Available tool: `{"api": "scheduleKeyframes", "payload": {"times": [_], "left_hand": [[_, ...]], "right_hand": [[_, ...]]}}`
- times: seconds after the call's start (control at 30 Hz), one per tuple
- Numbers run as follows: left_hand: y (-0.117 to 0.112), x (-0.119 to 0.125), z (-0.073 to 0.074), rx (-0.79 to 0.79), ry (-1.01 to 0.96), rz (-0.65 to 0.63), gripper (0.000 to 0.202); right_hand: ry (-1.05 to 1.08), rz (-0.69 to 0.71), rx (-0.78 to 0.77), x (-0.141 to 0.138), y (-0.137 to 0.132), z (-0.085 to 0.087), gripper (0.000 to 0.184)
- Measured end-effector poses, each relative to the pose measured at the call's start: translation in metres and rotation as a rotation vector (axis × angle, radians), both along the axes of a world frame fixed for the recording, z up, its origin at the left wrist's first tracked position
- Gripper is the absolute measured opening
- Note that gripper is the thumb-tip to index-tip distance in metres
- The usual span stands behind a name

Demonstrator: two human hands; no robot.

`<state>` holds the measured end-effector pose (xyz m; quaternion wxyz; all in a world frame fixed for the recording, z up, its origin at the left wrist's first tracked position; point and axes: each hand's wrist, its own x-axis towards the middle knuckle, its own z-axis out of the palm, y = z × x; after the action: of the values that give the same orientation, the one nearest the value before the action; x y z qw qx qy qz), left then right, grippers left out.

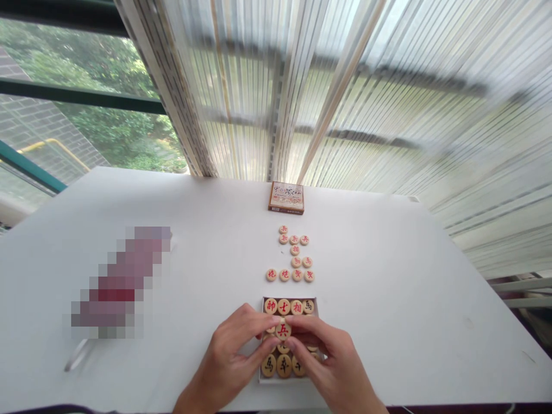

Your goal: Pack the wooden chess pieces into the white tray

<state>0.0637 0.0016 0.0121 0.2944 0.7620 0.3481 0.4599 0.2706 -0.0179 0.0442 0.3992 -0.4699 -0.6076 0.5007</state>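
Note:
A small open white box [261,368] near the table's front edge holds several round wooden Chinese chess pieces. My left hand [230,356] and my right hand [330,359] meet over the box, fingertips pinching one piece [283,330] with a red character, held just above the others. Both hands are closed on it. Beyond the box, several loose pieces with red characters [294,261] lie on the table in a loose cluster and a row.
The box lid [286,198], brown with printed art, lies at the table's far edge. A blurred reddish object [121,282] lies on the left of the white table [409,287]. Behind are striped blinds and a window.

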Motion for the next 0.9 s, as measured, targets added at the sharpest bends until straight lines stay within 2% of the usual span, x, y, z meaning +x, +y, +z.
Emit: {"api": "scheduleKeyframes", "payload": {"times": [0.2,0.7,0.9], "left_hand": [[-0.0009,0.0011,0.0000,-0.006,0.003,0.005,0.040],[-0.0021,0.0024,0.0050,-0.036,-0.015,0.014,0.036],[-0.0013,0.0026,0.0039,-0.049,-0.002,0.009,0.037]], "right_hand": [[0.018,-0.007,-0.054,-0.0009,0.0008,0.0030,0.020],[-0.006,-0.047,0.050,-0.0022,0.0009,0.0015,0.016],[-0.043,-0.034,0.023,-0.0006,-0.0002,0.0022,0.018]]}}
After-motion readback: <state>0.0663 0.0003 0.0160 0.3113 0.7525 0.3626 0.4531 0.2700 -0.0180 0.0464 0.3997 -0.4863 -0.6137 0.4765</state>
